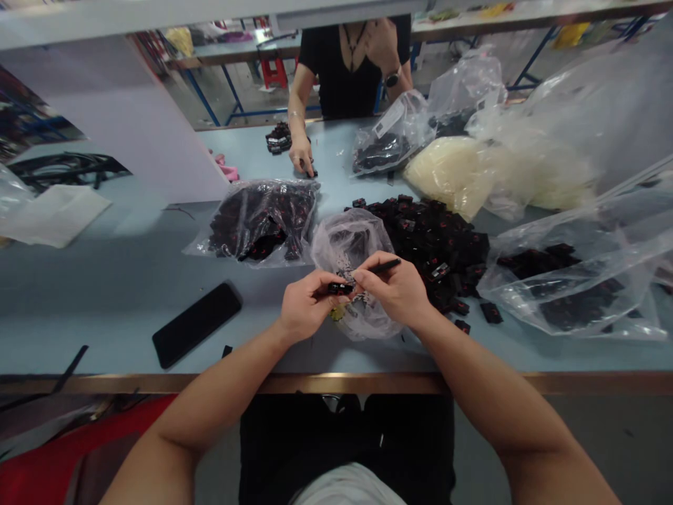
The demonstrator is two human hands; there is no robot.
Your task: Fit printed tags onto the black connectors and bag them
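My left hand [306, 306] is closed on a small black plastic part [340, 288] and holds it over an open clear plastic bag [376, 326]. My right hand [395, 287] meets it there, with a slim black pen-like tool [386, 266] gripped between thumb and fingers. The right fingertips are at the end of the part; whether they pinch something tiny there I cannot tell. Small pale pieces show inside the bag beneath my hands. Right behind my right hand spreads a heap of similar black parts [442, 242].
A filled bag of black parts [263, 221] lies at left, a black phone [197, 325] nearer the edge. More bags [578, 294] lie at right, with a cream-coloured bag [446, 172] behind. Across the table, a co-worker's hand [301, 153] touches a black part.
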